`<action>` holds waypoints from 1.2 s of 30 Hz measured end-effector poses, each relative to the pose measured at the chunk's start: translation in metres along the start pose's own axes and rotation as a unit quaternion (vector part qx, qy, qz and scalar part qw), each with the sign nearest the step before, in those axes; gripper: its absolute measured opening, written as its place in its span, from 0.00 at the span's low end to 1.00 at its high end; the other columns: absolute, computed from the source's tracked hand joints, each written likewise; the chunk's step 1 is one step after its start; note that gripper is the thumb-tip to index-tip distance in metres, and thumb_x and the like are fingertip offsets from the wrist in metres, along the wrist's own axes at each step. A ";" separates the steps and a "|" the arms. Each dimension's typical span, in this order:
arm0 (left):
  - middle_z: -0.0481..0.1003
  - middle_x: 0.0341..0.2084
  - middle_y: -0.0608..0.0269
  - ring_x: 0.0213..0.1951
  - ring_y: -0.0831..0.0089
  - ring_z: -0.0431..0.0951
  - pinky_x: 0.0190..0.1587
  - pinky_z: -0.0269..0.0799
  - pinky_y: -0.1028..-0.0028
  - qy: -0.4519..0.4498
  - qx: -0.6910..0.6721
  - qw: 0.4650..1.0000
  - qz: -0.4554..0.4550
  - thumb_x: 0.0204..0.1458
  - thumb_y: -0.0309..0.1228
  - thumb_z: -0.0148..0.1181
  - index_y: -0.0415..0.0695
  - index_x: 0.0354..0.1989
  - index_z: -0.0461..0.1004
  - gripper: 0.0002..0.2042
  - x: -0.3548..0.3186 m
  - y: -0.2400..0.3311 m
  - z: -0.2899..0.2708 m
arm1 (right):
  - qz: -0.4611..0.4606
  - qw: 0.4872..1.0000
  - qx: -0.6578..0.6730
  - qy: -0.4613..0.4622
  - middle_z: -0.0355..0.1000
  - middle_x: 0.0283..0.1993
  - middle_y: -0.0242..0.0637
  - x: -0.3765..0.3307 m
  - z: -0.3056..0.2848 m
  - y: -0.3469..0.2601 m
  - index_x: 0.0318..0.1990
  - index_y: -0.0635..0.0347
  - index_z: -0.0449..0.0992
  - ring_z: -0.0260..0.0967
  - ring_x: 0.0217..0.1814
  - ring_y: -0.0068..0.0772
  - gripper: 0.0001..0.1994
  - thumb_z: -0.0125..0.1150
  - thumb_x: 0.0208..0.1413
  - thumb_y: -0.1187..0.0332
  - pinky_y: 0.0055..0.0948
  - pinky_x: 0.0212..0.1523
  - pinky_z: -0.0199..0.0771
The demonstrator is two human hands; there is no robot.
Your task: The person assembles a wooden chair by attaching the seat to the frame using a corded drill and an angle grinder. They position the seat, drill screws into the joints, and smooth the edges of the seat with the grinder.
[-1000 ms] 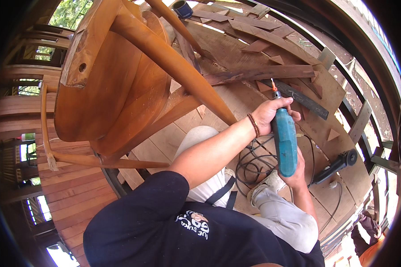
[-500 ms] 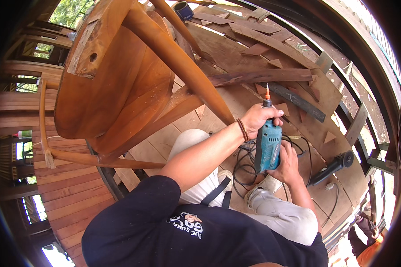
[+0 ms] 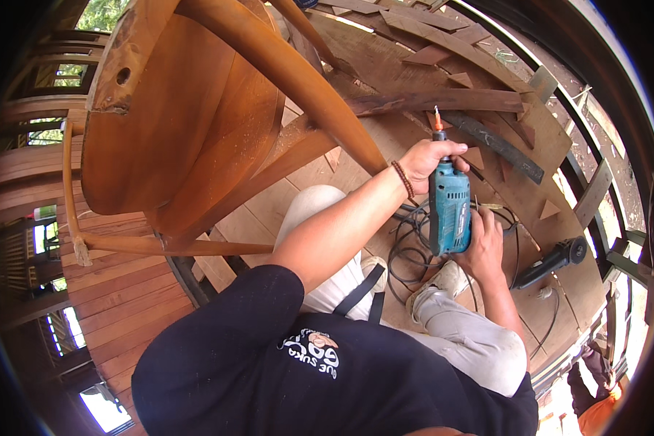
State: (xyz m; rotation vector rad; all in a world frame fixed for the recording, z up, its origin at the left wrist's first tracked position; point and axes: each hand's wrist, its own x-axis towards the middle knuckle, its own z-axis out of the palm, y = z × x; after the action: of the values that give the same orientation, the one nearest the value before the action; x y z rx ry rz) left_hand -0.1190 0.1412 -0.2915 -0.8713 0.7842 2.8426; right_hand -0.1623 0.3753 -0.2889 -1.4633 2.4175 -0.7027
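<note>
A teal power drill (image 3: 452, 207) with a dark chuck and an orange-collared bit (image 3: 437, 120) is held between both of my hands, its bit aimed away from me. My left hand (image 3: 430, 163), with a beaded bracelet at the wrist, wraps round the drill's front end just behind the bit, thumb stretched to the right. Lower down, my right hand (image 3: 485, 245) grips the drill's handle side, with the fingers partly hidden. To the left of the drill stands a tipped wooden chair (image 3: 189, 123) with a round hole in its seat edge; the bit is apart from it.
A black cable (image 3: 403, 251) lies coiled below the drill. An angle grinder (image 3: 552, 263) rests on the boards at the right. Several wood offcuts (image 3: 450, 43) and a dark strip (image 3: 498, 145) lie at the far side. At the lower right, part of another person (image 3: 596, 403) shows.
The view has shifted a little. The drill, held in both hands, sits slightly higher and farther right, and stands more upright. Both hands keep their hold.
</note>
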 end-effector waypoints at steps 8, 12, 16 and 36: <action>0.76 0.22 0.66 0.35 0.69 0.80 0.38 0.79 0.62 0.029 0.021 0.999 -0.001 0.55 0.32 0.63 0.46 0.29 0.73 0.07 -0.004 -0.012 0.001 | -0.017 1.000 0.002 -0.016 0.68 0.45 0.41 -0.010 0.015 0.006 0.41 0.61 0.73 0.69 0.45 0.45 0.32 0.79 0.21 0.60 0.40 0.45 0.64; 0.74 0.20 0.68 0.36 0.70 0.80 0.39 0.78 0.62 0.052 0.035 0.998 -0.013 0.56 0.33 0.63 0.47 0.25 0.72 0.09 0.001 -0.016 -0.003 | -0.010 1.000 0.016 -0.022 0.68 0.47 0.42 -0.014 0.024 0.010 0.44 0.61 0.73 0.68 0.44 0.47 0.35 0.80 0.20 0.60 0.40 0.46 0.64; 0.74 0.21 0.68 0.36 0.71 0.80 0.38 0.79 0.63 0.026 0.046 0.998 -0.020 0.55 0.32 0.64 0.47 0.26 0.72 0.09 -0.002 -0.015 0.000 | -0.003 1.000 0.016 -0.005 0.68 0.47 0.43 -0.015 0.019 0.003 0.47 0.61 0.73 0.67 0.43 0.48 0.38 0.79 0.19 0.61 0.41 0.47 0.65; 0.72 0.31 0.58 0.35 0.60 0.79 0.36 0.80 0.54 0.180 -0.165 0.968 0.063 0.65 0.55 0.39 0.46 0.38 0.66 0.23 0.016 -0.017 -0.011 | -0.026 0.963 0.266 -0.019 0.63 0.42 0.48 -0.041 0.020 0.000 0.45 0.63 0.74 0.65 0.43 0.52 0.28 0.68 0.29 0.65 0.42 0.42 0.69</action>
State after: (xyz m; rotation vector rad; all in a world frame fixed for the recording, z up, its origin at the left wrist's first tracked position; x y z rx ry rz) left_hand -0.1231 0.1493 -0.3156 -1.4621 0.4031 3.0199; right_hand -0.1341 0.4059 -0.3078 -1.2959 1.9449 -1.2080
